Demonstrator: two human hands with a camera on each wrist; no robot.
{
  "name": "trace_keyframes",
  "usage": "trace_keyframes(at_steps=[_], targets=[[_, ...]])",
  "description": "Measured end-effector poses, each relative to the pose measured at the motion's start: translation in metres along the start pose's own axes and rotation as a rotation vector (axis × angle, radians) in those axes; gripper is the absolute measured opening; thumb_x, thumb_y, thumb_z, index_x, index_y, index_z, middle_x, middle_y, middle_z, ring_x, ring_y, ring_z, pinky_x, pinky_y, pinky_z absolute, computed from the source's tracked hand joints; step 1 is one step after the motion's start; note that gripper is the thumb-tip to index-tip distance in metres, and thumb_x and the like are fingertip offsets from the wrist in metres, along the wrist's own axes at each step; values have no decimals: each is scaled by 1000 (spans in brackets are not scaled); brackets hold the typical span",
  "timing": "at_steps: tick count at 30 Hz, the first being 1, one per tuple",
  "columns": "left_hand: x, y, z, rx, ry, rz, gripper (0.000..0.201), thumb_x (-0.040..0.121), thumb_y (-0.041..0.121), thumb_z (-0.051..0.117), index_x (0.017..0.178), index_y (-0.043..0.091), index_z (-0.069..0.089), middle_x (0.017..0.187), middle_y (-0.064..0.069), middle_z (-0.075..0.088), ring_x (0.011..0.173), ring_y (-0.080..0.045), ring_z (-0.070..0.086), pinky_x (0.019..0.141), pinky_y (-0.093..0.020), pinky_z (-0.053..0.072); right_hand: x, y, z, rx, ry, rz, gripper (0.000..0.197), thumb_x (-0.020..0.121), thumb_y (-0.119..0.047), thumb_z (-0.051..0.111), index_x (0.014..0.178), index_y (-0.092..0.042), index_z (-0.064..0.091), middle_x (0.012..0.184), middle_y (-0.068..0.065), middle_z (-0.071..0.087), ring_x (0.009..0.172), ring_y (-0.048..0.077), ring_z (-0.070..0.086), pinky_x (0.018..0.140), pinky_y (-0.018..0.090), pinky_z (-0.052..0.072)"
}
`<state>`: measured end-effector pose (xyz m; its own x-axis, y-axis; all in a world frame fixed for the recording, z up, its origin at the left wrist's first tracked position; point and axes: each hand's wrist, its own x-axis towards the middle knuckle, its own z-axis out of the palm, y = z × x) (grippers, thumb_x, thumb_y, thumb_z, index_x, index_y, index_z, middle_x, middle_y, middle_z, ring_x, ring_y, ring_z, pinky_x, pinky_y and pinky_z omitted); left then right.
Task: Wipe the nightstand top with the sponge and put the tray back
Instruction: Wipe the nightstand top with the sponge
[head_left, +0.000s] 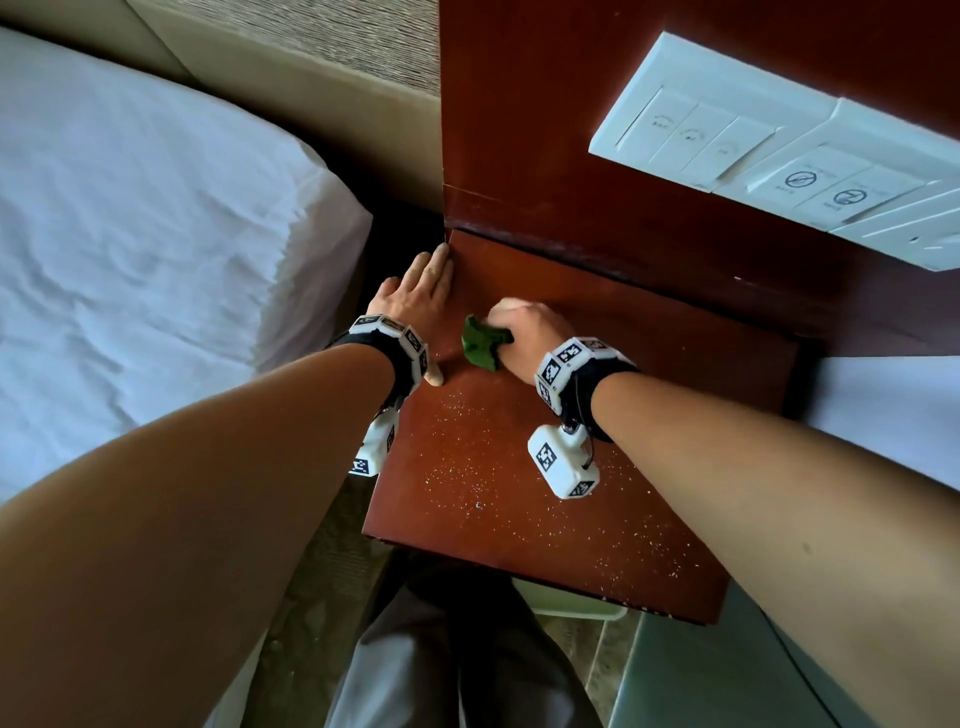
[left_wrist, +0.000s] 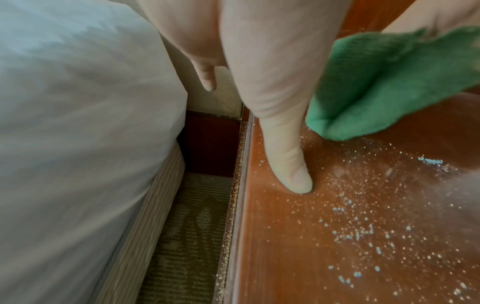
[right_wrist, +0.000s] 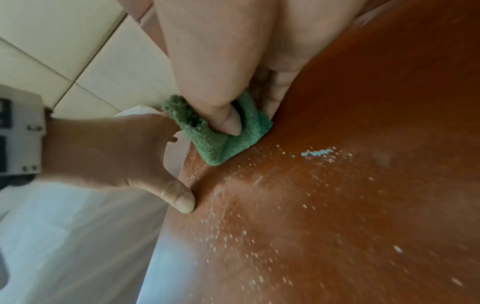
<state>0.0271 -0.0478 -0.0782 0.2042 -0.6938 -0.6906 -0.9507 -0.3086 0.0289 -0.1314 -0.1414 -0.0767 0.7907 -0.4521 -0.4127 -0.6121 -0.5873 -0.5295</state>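
Observation:
The reddish-brown nightstand top (head_left: 597, 467) is sprinkled with pale crumbs (head_left: 467, 467). My right hand (head_left: 524, 332) grips a crumpled green sponge (head_left: 485, 343) and presses it on the top near the back left; the right wrist view shows my thumb (right_wrist: 228, 121) pinching the sponge (right_wrist: 221, 148) against the wood (right_wrist: 363, 185). My left hand (head_left: 415, 296) lies along the nightstand's left edge with straight fingers. Its thumb (left_wrist: 291, 170) rests on the wood (left_wrist: 337, 257) just beside the sponge (left_wrist: 384, 88), and crumbs lie in front of it.
A bed with a white sheet (head_left: 130, 234) stands close on the left, with a narrow carpeted gap (left_wrist: 187, 236) between. A wooden back panel carries white switch plates (head_left: 779, 150). A pale tray-like object (head_left: 571, 603) peeks out below the front edge. More white bedding (head_left: 883, 405) lies to the right.

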Motion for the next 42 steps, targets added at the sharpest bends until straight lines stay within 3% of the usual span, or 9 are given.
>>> trace_keyframes(at_steps=[5,9,11,13,16,22,28,38,42], targets=[[-1,-2,1,-19,0,8,158,48,60,89,153,14,-20,160,0,-27,151,-25,-7,116,-46,25,-14,6,7,69,-110,75,20,81,-20,58,95,-27,70,101,-13,65,82,16,62,68,32,53],[-5,-6,4,-102,-16,-41,156,48,57,90,154,17,-18,163,2,-16,151,-26,-1,114,-47,32,-9,4,2,170,135,231,5,79,-17,63,78,-13,62,80,-5,55,73,22,55,61,32,40],[-9,-7,9,-158,-12,-61,153,50,55,90,154,18,-16,164,3,-7,150,-25,8,110,-46,38,-2,2,-4,171,313,351,12,82,-20,64,86,-9,62,87,1,54,78,23,52,66,30,35],[-13,-8,12,-177,-12,-60,148,54,56,88,154,20,-15,164,5,-1,149,-25,13,105,-45,44,7,0,-10,200,437,454,17,84,-19,61,96,-7,64,101,10,59,91,30,57,74,34,41],[-13,-10,13,-180,-25,-38,144,57,58,85,155,23,-13,163,7,4,148,-24,14,100,-45,47,23,-4,-10,214,495,537,19,87,-18,59,101,-6,64,113,12,58,102,32,56,79,35,42],[-12,-10,12,-212,-64,-57,142,59,58,85,153,30,-17,163,6,11,150,-26,10,102,-49,45,46,-25,7,237,546,585,17,90,-20,58,95,-4,63,114,10,57,100,32,59,77,35,44],[-11,-9,13,-231,-58,-53,142,59,58,85,153,31,-18,160,6,21,149,-26,13,101,-49,46,51,-23,15,157,491,434,18,87,-15,57,99,-4,63,128,8,54,109,31,57,86,35,44],[-11,-11,15,-244,-55,-49,139,62,58,84,152,34,-19,158,7,27,148,-26,17,98,-48,47,69,-26,15,79,436,248,15,84,-15,61,93,-3,64,119,10,59,102,33,59,79,36,46],[-10,-12,15,-260,-66,-72,138,58,58,85,154,32,-10,159,5,26,149,-28,16,102,-51,45,72,-22,13,39,342,148,26,79,-9,54,101,-9,66,126,-1,58,104,30,57,79,33,47]])
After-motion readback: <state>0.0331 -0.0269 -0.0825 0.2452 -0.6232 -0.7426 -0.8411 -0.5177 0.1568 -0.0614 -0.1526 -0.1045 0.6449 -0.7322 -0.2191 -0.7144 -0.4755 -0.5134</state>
